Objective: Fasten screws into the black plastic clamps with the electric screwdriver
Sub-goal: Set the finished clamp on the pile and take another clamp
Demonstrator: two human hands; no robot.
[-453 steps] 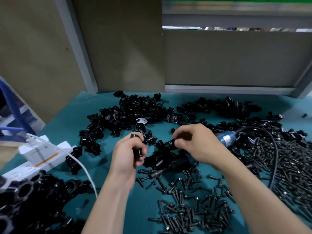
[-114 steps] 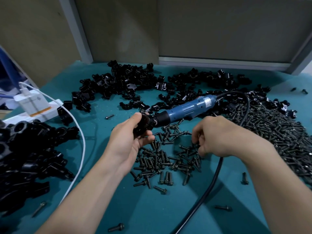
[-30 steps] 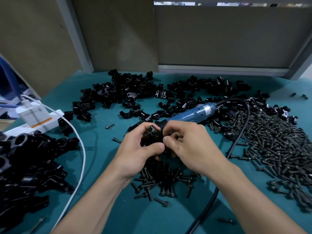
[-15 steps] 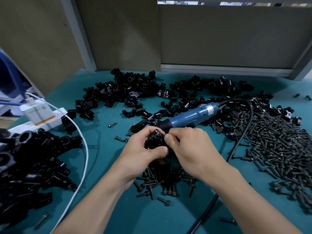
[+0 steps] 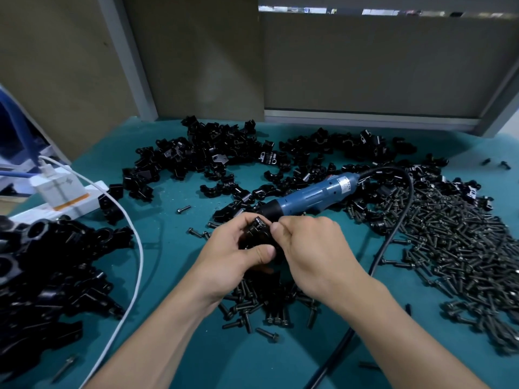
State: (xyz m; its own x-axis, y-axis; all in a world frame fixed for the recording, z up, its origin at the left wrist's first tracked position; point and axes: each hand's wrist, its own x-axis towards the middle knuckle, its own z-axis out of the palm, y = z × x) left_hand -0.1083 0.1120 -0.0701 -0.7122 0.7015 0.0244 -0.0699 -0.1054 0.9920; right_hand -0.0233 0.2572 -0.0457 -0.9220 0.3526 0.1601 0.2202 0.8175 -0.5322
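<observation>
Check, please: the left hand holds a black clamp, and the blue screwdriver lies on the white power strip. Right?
No: the head view shows the screwdriver lying on the teal table. The left hand does hold a black clamp.

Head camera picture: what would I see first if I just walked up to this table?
Two hands meet in the middle: the left hand holds a black plastic clamp and the right hand pinches at it. Just behind them a blue electric screwdriver lies on the teal table. A big heap of black screws spreads on the right, and loose clamps pile up at the back.
</observation>
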